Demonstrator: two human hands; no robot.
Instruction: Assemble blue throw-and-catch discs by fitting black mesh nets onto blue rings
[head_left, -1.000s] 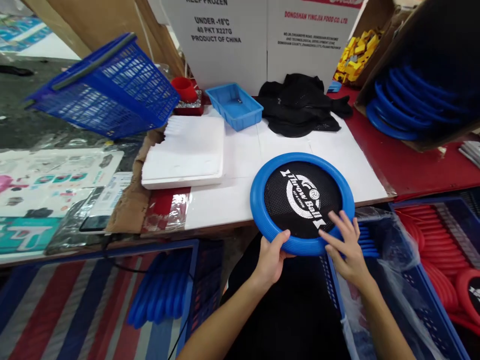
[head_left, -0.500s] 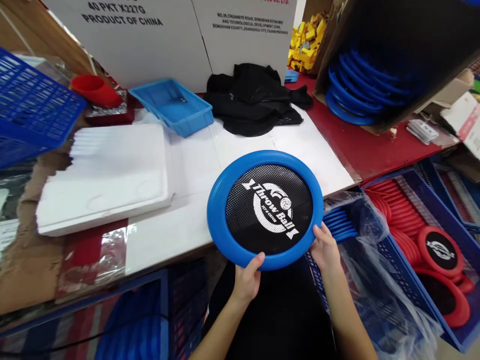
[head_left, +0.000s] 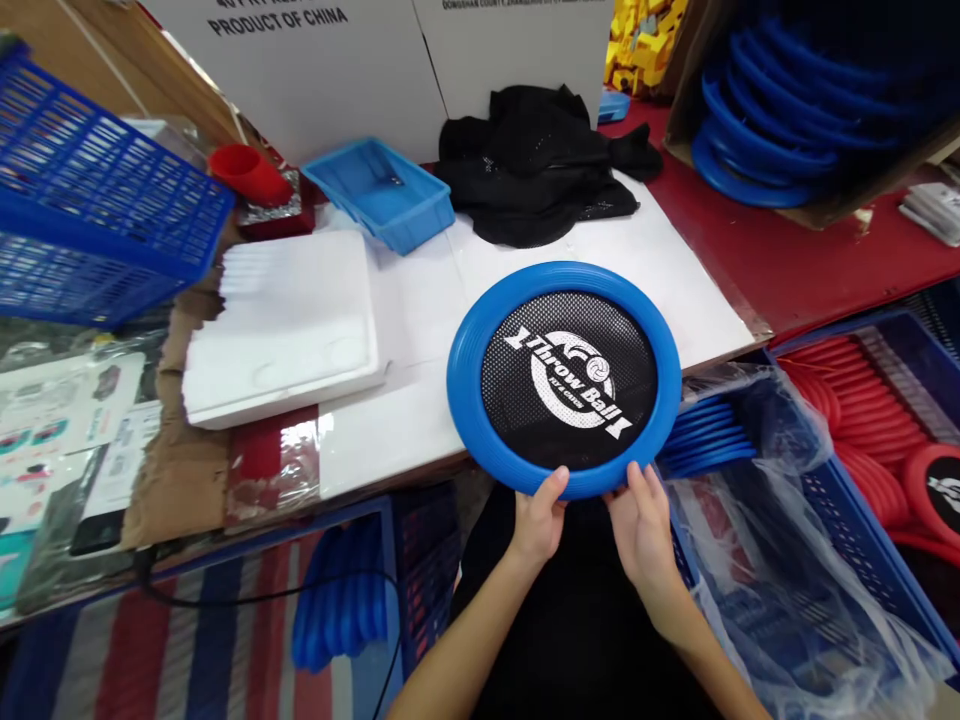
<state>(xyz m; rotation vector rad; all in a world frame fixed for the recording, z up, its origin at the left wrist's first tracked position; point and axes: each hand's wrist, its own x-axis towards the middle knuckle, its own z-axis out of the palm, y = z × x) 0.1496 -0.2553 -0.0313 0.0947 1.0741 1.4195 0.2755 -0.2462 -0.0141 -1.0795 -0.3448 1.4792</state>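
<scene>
White-topped red table (head_left: 750, 250) against printed cardboard (head_left: 360, 80).

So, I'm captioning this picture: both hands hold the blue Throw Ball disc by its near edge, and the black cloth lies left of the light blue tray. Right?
Not quite: the black cloth lies right of the light blue tray, as the head view shows. The left hand and right hand hold the blue Throw Ball disc by its near edge.

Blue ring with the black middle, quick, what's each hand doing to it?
Left hand: holding the blue ring, thumb on top.
Right hand: at its near edge, fingers on the rim.
</scene>
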